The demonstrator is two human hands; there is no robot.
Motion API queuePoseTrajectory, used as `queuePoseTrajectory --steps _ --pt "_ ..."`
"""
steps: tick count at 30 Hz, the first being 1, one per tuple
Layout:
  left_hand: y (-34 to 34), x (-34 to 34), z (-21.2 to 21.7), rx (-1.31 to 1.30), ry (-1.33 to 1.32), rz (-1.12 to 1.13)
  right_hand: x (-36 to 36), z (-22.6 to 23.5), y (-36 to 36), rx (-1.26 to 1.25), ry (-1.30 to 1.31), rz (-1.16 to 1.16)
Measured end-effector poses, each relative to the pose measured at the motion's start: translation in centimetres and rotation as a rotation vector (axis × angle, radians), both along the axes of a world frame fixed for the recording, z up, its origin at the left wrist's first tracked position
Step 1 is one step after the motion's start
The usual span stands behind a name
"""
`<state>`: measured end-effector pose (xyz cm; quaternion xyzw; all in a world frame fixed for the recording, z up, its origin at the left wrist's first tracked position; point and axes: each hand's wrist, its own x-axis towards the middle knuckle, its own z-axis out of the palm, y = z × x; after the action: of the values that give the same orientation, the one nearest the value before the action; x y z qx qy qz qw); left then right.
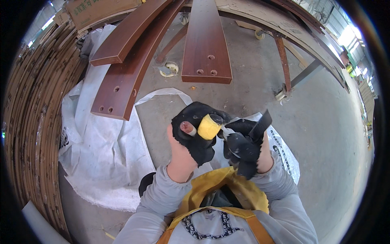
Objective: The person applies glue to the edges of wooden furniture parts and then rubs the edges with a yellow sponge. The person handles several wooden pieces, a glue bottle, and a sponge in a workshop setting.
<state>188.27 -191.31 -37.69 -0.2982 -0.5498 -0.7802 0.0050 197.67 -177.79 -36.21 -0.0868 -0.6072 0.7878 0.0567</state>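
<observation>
My left hand (194,132), in a worn black glove with one bare fingertip poking through, is curled closed in front of my chest. A short yellow piece (209,127) with a dark end sits at its fingers; whether it is tape wrapped round a finger or a held thing I cannot tell. Close against it, my right hand (242,144), also in a tattered black glove, has its fingers pinched together. A small pale bit (227,132) shows at those fingertips, its kind unclear. From the right hand a dark flat strip (262,124) sticks up.
Reddish-brown boards (206,44) with drilled holes jut toward me from a wheeled metal-legged table (280,61). Stacked flat cardboard (40,114) stands at the left. White sheeting (109,162) lies on the floor. My yellow apron (243,189) gapes below my hands.
</observation>
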Motion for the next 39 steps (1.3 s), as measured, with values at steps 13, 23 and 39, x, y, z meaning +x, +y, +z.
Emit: queuePoseTrajectory --steps 13,23,39 --pt "-1.0 -2.0 -0.5 0.246 -0.533 -0.396 -1.3 -0.3 -1.4 0.563 0.376 -0.196" --pt "-1.0 -2.2 -0.8 0.141 -0.322 -0.21 -1.5 2.1 -2.2 -0.213 -0.113 0.012" --pt "-0.8 -2.2 0.7 0.287 -0.628 -0.274 -1.7 -0.5 -1.8 0.207 0.239 -0.131"
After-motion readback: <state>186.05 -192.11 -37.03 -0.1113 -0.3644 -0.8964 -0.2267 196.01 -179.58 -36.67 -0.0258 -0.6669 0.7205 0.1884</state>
